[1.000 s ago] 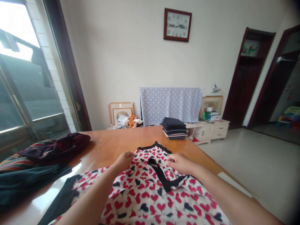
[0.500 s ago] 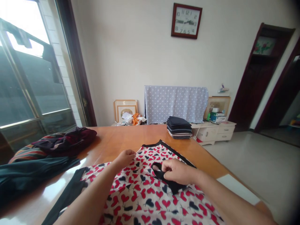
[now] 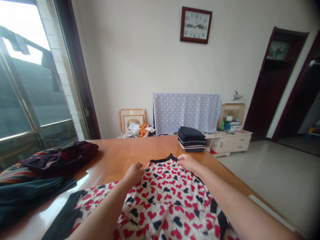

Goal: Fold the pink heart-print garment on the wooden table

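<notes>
A white sleeveless garment (image 3: 165, 203) printed with red and navy hearts and edged in black trim lies spread on the wooden table (image 3: 120, 150). My right hand (image 3: 188, 162) pinches the black neckline at the far edge of the garment. My left hand (image 3: 133, 173) is curled on the fabric at the neckline's left end. A black strap (image 3: 63, 216) runs off the garment's left side, and another black strip (image 3: 220, 218) shows at the lower right. My forearms cover part of the print.
A stack of folded dark clothes (image 3: 191, 139) stands beyond the garment. Bundled wine-red and striped clothes (image 3: 57, 160) and a dark green cloth (image 3: 30, 196) lie at the table's left. Past the far edge are a polka-dot cloth (image 3: 186, 113) and a white cabinet (image 3: 230, 143).
My right hand has let go of the black strap over the garment's middle and moved up to the neckline. The strap no longer lies on the front, and the fabric looks flatter.
</notes>
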